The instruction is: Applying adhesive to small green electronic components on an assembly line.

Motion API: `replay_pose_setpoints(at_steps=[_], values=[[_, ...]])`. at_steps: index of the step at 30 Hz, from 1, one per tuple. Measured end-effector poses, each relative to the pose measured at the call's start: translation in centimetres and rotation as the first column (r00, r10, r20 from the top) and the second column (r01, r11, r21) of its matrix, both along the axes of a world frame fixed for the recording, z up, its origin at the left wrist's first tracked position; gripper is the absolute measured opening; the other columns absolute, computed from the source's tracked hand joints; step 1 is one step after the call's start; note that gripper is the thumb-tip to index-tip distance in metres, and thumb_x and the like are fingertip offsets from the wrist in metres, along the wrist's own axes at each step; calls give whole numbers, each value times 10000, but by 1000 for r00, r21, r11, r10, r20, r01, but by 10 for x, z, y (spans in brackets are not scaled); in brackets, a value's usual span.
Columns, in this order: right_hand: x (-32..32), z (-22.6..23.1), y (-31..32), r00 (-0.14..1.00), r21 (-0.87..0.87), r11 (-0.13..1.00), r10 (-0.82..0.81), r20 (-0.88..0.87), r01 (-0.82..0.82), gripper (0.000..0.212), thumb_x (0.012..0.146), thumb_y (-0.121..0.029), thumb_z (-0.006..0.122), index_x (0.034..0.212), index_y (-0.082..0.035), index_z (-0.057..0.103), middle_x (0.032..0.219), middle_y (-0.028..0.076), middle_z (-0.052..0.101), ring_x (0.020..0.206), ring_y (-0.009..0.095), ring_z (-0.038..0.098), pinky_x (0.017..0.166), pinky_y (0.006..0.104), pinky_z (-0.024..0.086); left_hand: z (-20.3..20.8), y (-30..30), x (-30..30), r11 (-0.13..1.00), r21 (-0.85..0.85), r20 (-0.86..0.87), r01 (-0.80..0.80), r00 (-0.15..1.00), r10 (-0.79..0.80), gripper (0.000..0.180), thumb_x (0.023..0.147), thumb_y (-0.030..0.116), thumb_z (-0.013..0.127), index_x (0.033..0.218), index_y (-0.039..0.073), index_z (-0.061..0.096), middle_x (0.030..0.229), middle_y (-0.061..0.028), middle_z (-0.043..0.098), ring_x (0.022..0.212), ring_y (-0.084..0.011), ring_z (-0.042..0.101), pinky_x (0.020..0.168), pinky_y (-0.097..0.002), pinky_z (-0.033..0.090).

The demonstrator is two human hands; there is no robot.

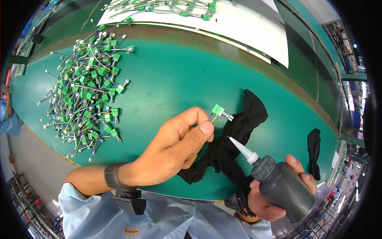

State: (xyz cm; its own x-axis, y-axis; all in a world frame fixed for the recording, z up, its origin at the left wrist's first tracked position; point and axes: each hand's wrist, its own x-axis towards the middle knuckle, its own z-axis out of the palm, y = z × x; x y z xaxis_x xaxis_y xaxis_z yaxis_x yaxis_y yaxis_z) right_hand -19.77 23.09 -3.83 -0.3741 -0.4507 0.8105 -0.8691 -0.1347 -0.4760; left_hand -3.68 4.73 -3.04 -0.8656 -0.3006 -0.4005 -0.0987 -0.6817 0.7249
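Observation:
Between the thumb and fingers of my left hand (179,139) are the wires of a small green potentiometer (217,110) with a metal shaft pointing right. My right hand (274,199) is wrapped round a dark squeeze bottle (288,189). The bottle tilts up to the left, and its pale tapered nozzle (243,150) ends a little below the potentiometer, apart from it. A black cloth (252,115) lies on the table behind and under both hands, partly hidden by them.
A large heap of wired green potentiometers (89,85) covers the left of the green table (167,71). More lie on a white sheet (246,28) at the far side. Another black cloth piece (314,153) is at the right edge. Part of another person's blue sleeve (10,119) shows far left.

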Motion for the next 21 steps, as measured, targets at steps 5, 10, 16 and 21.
replay_pose_setpoints(at_steps=[5,10,16,21], values=[[-3,3,3,997,28,998,57,-45,-55,722,987,-514,346,1306,133,333,1297,231,355,965,429,630,767,415,517,-1,0,0,1000,-8,-2,16,1000,-16,267,1062,266,408,907,51,436,597,50,279,477,-46,190,428,-229,198],[0,3,0,995,54,994,92,-31,-91,739,990,-534,344,1311,131,316,1308,211,319,975,429,630,650,370,571,-2,1,0,1000,4,-10,22,1000,-22,281,1061,272,406,902,44,444,594,50,283,474,-49,193,433,-231,201],[7,4,-5,998,99,993,61,2,-61,783,979,-583,359,1318,121,306,1305,172,298,1001,428,628,543,323,603,2,0,0,995,65,-2,74,997,-74,277,1059,268,414,915,34,457,597,36,335,480,-55,258,444,-228,257],[5,2,-7,998,113,991,69,-13,-67,805,968,-604,381,1322,114,304,1292,152,299,1010,426,631,557,330,612,-1,4,1,998,32,-40,50,998,-49,273,1057,260,418,928,26,471,611,18,379,507,-60,323,467,-226,306]])
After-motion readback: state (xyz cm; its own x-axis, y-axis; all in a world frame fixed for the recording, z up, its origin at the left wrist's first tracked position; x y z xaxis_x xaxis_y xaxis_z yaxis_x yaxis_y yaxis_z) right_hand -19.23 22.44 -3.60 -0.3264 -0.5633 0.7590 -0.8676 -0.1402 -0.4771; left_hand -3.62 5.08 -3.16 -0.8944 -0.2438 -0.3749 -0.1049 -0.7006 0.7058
